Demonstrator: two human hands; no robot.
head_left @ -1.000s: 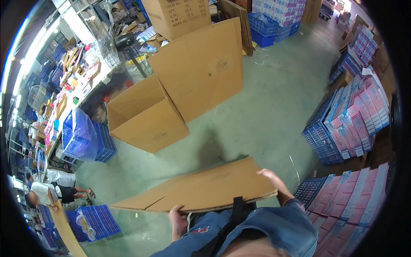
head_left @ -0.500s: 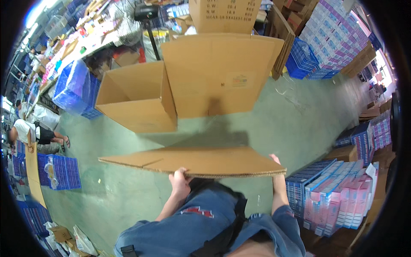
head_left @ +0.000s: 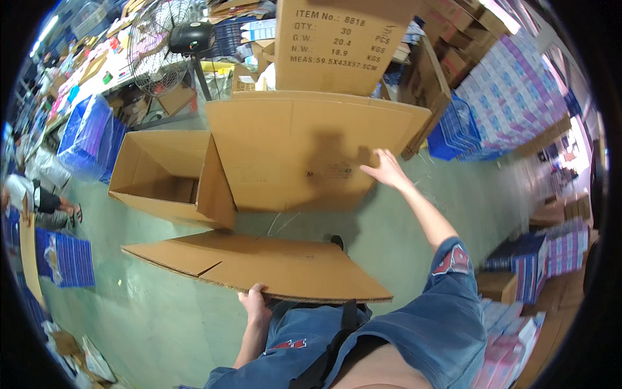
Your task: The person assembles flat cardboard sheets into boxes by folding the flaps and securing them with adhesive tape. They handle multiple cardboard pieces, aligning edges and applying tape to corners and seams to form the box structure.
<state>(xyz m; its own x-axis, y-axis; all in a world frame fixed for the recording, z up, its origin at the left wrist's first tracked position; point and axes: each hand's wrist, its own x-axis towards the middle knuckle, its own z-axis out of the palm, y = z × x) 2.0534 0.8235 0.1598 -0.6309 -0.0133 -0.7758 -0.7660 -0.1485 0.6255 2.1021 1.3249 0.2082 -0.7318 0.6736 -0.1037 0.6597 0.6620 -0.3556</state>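
Note:
My left hand [head_left: 255, 302] grips the near edge of a flattened cardboard box [head_left: 278, 264], which is held in front of my body. Its fingers wrap over the corrugated rim. My right hand [head_left: 387, 170] is off that sheet and stretched forward, fingers apart and holding nothing. It is in front of a large upright flattened box [head_left: 272, 155]; whether the fingertips touch it I cannot tell. Left of that panel, an opened-up cardboard box [head_left: 217, 185] stands with its top open and only bare cardboard visible inside.
A printed carton [head_left: 337, 45] stands behind the upright panel. A black fan [head_left: 191, 37] is at the far left. Blue baskets [head_left: 455, 129] and stacked purple-white packages [head_left: 518, 97] are at the far right. Pink and blue packages [head_left: 508, 340] lie near right; a person [head_left: 48, 198] is at left.
My right hand has let go of the held sheet and reached forward to the upright panel. My left hand keeps its grip, and the sheet's right side has dropped lower. The view has shifted.

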